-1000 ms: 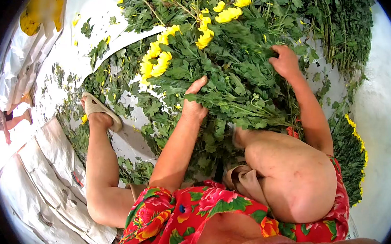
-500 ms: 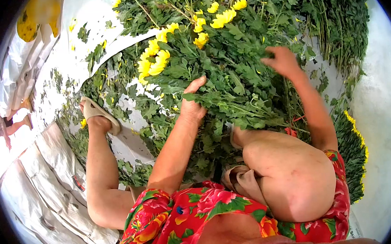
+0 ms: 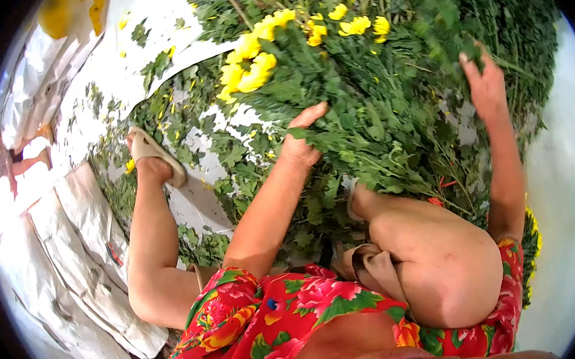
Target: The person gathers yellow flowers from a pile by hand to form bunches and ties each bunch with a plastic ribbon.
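Note:
In the head view, my left hand (image 3: 303,138) is closed around a bunch of yellow chrysanthemums (image 3: 362,101), its thumb over the leafy stems. The yellow heads (image 3: 253,65) point to the upper left, while the leafy stems spread toward my right knee. My right hand (image 3: 488,89) is at the right beside the stem pile, thumb and fingers pinched at a leafy chrysanthemum stem (image 3: 447,25). That foliage is smeared by motion, and the exact grip is partly hidden among leaves.
A large heap of leafy stems (image 3: 517,30) lies at the upper right. Loose leaves and petals litter the floor around my sandalled foot (image 3: 156,158). White sacks (image 3: 74,274) lie at the left. Another yellow-edged bunch (image 3: 534,255) is beside my right arm.
My right hand has moved right and up, away from the held bunch to the stem heap, and foliage beside it now blurs. My left hand keeps the bunch; the view has shifted slightly.

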### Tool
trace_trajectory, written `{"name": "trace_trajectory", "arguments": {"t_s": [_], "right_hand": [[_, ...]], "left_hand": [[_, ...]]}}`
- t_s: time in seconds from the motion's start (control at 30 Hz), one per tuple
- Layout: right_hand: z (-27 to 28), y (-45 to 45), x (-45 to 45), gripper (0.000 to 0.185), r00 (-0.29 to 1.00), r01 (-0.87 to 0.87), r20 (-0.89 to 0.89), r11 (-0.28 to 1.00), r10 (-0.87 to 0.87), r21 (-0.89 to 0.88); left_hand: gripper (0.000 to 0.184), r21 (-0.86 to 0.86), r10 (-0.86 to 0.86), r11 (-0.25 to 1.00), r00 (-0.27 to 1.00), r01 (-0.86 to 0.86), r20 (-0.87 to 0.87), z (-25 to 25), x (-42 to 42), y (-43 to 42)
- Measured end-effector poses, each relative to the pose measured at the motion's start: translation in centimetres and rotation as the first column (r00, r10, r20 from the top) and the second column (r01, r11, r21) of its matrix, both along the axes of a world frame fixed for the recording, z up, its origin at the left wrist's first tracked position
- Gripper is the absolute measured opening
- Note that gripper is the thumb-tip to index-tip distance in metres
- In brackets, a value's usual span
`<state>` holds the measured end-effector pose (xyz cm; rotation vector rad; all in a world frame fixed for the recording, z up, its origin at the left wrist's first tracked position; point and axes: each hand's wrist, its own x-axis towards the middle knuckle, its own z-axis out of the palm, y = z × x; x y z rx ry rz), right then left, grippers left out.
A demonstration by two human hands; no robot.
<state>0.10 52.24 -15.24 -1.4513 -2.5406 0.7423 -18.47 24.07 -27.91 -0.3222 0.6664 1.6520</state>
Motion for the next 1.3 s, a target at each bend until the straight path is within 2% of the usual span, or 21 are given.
{"name": "trace_trajectory", "arguments": {"t_s": [0.03, 0.07, 0.1, 0.17, 0.2, 0.3, 0.33, 0.5, 0.57, 0.63, 0.73, 0.77, 0.8, 0.87, 0.9, 0.97, 1.0, 1.07, 1.1, 1.17, 1.3], "right_hand": [[1.4, -3.8, -1.7, 0.054, 0.992, -0.109, -0.075, 0.993, 0.106, -0.038], [-1.3, -5.7, -1.8, 0.047, 0.899, -0.317, -0.22, 0.909, 0.379, 0.272], [-1.8, -8.6, -2.2, 0.048, 0.926, -0.261, -0.262, 0.962, 0.272, 0.078], [-2.9, -12.1, -2.2, 0.045, 0.897, -0.324, -0.329, 0.945, 0.294, -0.04], [-3.8, -13.0, -2.7, 0.057, 0.816, -0.375, -0.429, 0.92, 0.386, 0.115], [-3.7, -14.8, -2.7, 0.064, 0.875, -0.393, -0.306, 0.919, 0.375, 0.004], [-3.6, -15.2, -3.2, 0.068, 0.85, -0.456, -0.243, 0.884, 0.467, 0.107], [-4.3, -15.3, -4.0, 0.061, 0.712, -0.675, -0.159, 0.729, 0.684, 0.113], [-4.8, -15.7, -4.1, 0.058, 0.604, -0.784, -0.16, 0.618, 0.781, 0.057], [-5.5, -16.4, -4.4, 0.062, 0.586, -0.807, -0.168, 0.589, 0.792, -0.037], [-7.7, -14.1, -4.6, 0.035, 0.646, -0.757, -0.371, 0.619, 0.667, -0.206], [-8.7, -12.5, -4.4, 0.026, 0.692, -0.706, -0.486, 0.641, 0.534, -0.301], [-9.7, -11.5, -4.0, 0.02, 0.837, -0.447, -0.5, 0.803, 0.221, -0.394], [-12.9, -8.3, -2.6, 0.022, 0.957, -0.274, -0.101, 0.962, 0.271, -0.015], [-14.6, -7.5, -2.1, 0.022, 0.956, -0.276, -0.103, 0.961, 0.273, -0.014], [-16.5, -6.6, -1.3, 0.03, 0.943, -0.292, 0.251, 0.905, 0.218, 0.31], [-16.9, -6.0, -0.8, 0.03, 0.944, -0.288, 0.253, 0.905, 0.213, 0.313], [-17.3, -4.8, 0.2, 0.038, 0.987, -0.123, 0.089, 0.988, 0.131, -0.092], [-17.4, -3.6, 0.6, 0.038, 0.987, -0.125, 0.09, 0.988, 0.132, -0.086], [-17.2, -1.8, 1.2, 0.043, 0.98, -0.056, -0.2, 0.951, -0.006, -0.304], [-9.0, -3.2, -0.9, 0.044, 0.957, 0.041, -0.274, 0.978, -0.097, -0.204]], "left_hand": [[0.041, -0.004, -0.002, 1.0, 0.999, 0.002, -0.044, 0.4, 0.0, 0.2], [0.044, 0.033, -0.004, 0.999, 0.999, 0.005, -0.038, 0.8, -0.1, 0.5], [0.048, 0.071, -0.009, 0.997, 1.0, 0.011, -0.029, 1.2, -0.2, 0.8], [0.051, 0.099, 0.013, 0.995, 0.999, -0.01, -0.03, 2.0, 0.0, 1.2], [0.055, 0.126, 0.024, 0.992, 0.999, -0.02, -0.031, 2.1, 0.1, 1.3], [0.06, 0.18, -0.009, 0.984, 1.0, 0.013, -0.025, 1.1, 0.3, 1.1], [0.06, 0.181, -0.006, 0.983, 0.999, 0.013, -0.042, 0.4, 0.5, 1.0], [0.043, 0.215, 0.031, 0.976, 0.998, -0.041, 0.047, -0.9, 1.1, -1.3], [0.048, -0.04, -0.029, 0.999, 0.997, 0.026, -0.074, -0.2, 1.3, -1.7], [0.044, -0.113, 0.026, 0.993, 1.0, -0.027, -0.007, -1.1, 1.5, -2.1], [0.043, -0.177, 0.058, 0.982, 0.997, -0.066, -0.049, -0.3, 0.8, -2.1], [0.043, -0.169, 0.083, 0.981, 0.995, -0.09, -0.049, -0.6, 0.4, -2.3], [0.046, -0.176, 0.076, 0.981, 0.997, -0.081, -0.033, 0.1, -0.1, -2.5], [0.047, -0.198, 0.088, 0.976, 0.996, -0.092, -0.033, 0.1, -0.1, -2.7], [0.047, -0.216, 0.089, 0.972, 0.995, -0.096, -0.042, -0.1, 0.0, -2.7], [0.046, -0.201, 0.084, 0.975, 0.995, -0.091, -0.046, -0.9, 0.1, -2.9], [0.045, -0.182, 0.08, 0.979, 0.996, -0.088, -0.049, -1.2, 0.2, -2.7], [0.044, -0.173, 0.07, 0.982, 0.998, -0.07, -0.005, -1.3, 0.1, -2.8], [0.043, -0.167, 0.066, 0.984, 0.997, -0.059, 0.038, -1.1, -0.1, -2.7], [0.04, -0.15, 0.065, 0.987, 0.997, -0.059, 0.032, -1.6, -0.1, -2.6], [0.037, -0.148, 0.035, 0.989, 0.998, -0.028, 0.043, -2.2, 0.0, -1.9]]}}
